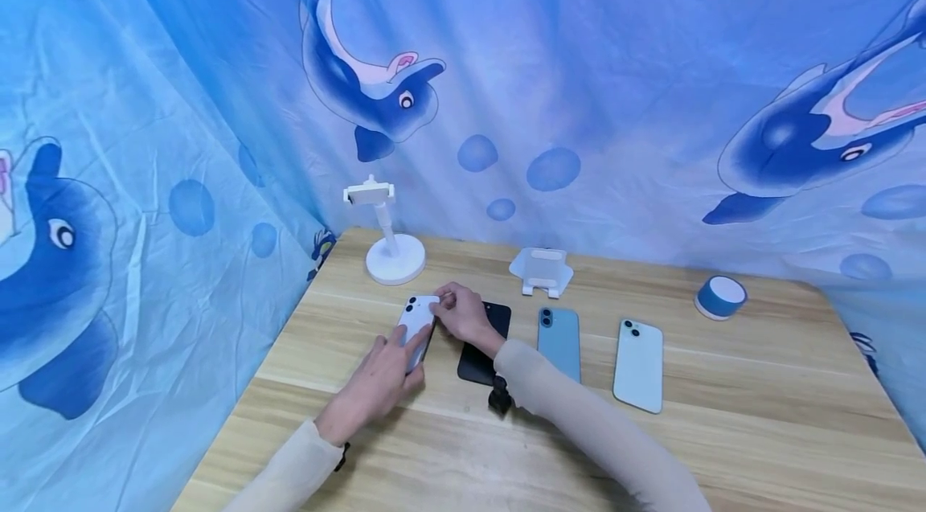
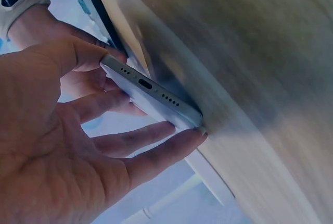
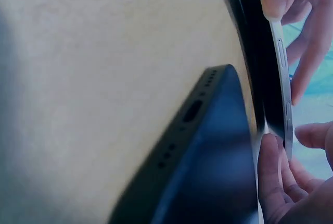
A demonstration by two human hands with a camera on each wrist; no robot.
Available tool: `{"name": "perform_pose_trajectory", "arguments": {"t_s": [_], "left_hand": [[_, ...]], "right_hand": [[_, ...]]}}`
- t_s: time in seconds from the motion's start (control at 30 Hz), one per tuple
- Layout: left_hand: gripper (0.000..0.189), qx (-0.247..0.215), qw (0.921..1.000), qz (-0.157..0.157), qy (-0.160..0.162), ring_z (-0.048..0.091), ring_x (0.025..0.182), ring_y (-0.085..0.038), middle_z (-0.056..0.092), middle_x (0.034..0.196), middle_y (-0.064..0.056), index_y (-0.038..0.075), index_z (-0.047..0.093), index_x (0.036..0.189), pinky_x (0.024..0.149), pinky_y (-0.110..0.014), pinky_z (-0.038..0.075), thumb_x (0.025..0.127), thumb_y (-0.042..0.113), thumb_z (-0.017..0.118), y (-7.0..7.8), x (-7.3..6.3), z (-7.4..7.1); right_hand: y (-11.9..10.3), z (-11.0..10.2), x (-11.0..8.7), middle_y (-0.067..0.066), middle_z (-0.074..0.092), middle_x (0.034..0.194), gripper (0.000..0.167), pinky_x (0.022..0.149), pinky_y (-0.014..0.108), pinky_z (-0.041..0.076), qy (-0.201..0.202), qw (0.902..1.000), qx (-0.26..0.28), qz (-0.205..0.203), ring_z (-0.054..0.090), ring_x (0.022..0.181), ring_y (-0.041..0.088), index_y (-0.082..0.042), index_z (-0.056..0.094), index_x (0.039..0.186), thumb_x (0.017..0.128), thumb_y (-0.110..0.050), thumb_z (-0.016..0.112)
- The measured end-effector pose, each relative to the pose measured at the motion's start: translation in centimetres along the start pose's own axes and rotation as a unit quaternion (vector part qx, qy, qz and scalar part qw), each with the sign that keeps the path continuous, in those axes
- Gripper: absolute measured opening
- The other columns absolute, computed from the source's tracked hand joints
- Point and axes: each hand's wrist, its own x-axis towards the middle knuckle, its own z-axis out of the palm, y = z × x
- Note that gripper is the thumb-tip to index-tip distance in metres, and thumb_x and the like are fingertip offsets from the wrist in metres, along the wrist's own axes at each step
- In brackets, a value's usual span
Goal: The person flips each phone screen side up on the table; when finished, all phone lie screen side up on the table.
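A white phone (image 1: pixel 416 317) lies back up near the left of the table, its two-lens camera at the far end. My left hand (image 1: pixel 383 374) grips it by the long edges; the port end (image 2: pixel 145 84) faces the left wrist view. The right hand (image 1: pixel 463 314) has its fingers curled at the phone's far right corner. In the right wrist view, the right fingers (image 3: pixel 269 169) are at the dark screen side and the thumb is near the back. The phone is tilted there, partly off the table. A black phone (image 1: pixel 475 366) lies under the right wrist.
To the right lie a blue phone (image 1: pixel 560 343) and a pale mint phone (image 1: pixel 640 367). Behind stand a round-based white phone stand (image 1: pixel 395 261) and a small folding stand (image 1: pixel 542 271). A blue-and-white round object (image 1: pixel 720 297) sits at the back right, before a dolphin-print curtain (image 1: pixel 615 94).
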Motion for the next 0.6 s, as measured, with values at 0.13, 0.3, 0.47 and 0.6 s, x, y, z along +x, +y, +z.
{"name": "perform_pose_trajectory", "arguments": {"t_s": [0.13, 0.3, 0.47, 0.6], "left_hand": [[0.063, -0.016, 0.9998, 0.010, 0.003, 0.064, 0.113, -0.046, 0.050, 0.152, -0.030, 0.018, 0.045, 0.159, 0.095, -0.056, 0.056, 0.100, 0.027, 0.063, -0.2, -0.2, -0.4], [0.065, -0.044, 0.9989, 0.016, -0.002, 0.065, 0.119, -0.047, 0.051, 0.152, -0.031, 0.016, 0.043, 0.160, 0.098, -0.056, 0.055, 0.100, 0.025, 0.065, -0.5, -0.3, -0.9], [0.066, -0.065, 0.9977, 0.020, -0.002, 0.067, 0.118, -0.038, 0.055, 0.147, -0.028, 0.015, 0.044, 0.159, 0.097, -0.053, 0.057, 0.098, 0.022, 0.067, -0.6, -0.3, -1.1], [0.067, -0.086, 0.9960, 0.024, 0.000, 0.067, 0.110, -0.028, 0.059, 0.142, -0.024, 0.015, 0.045, 0.159, 0.090, -0.046, 0.059, 0.096, 0.021, 0.068, -0.9, -0.1, -1.3]], "right_hand": [[0.0, -0.2, -0.1, 0.013, 0.075, 0.107, 0.030, 0.058, 0.028, 0.056, -0.008, 0.9999, 0.013, -0.006, 0.072, 0.067, 0.024, -0.006, 0.066, 0.131, 0.105, -0.016, 0.057], [-0.1, -0.4, -0.3, 0.014, 0.073, 0.107, 0.031, 0.061, 0.034, 0.060, -0.019, 0.9990, 0.040, -0.010, 0.073, 0.070, 0.030, -0.006, 0.066, 0.133, 0.105, -0.013, 0.054], [0.0, -0.5, -0.4, 0.010, 0.072, 0.105, 0.032, 0.062, 0.035, 0.060, -0.031, 0.9984, 0.044, -0.017, 0.074, 0.072, 0.031, -0.007, 0.065, 0.134, 0.103, -0.010, 0.058], [0.1, -0.6, -0.5, 0.012, 0.069, 0.107, 0.037, 0.062, 0.035, 0.060, -0.046, 0.9978, 0.044, -0.022, 0.073, 0.075, 0.028, -0.007, 0.061, 0.137, 0.101, -0.008, 0.062]]}}
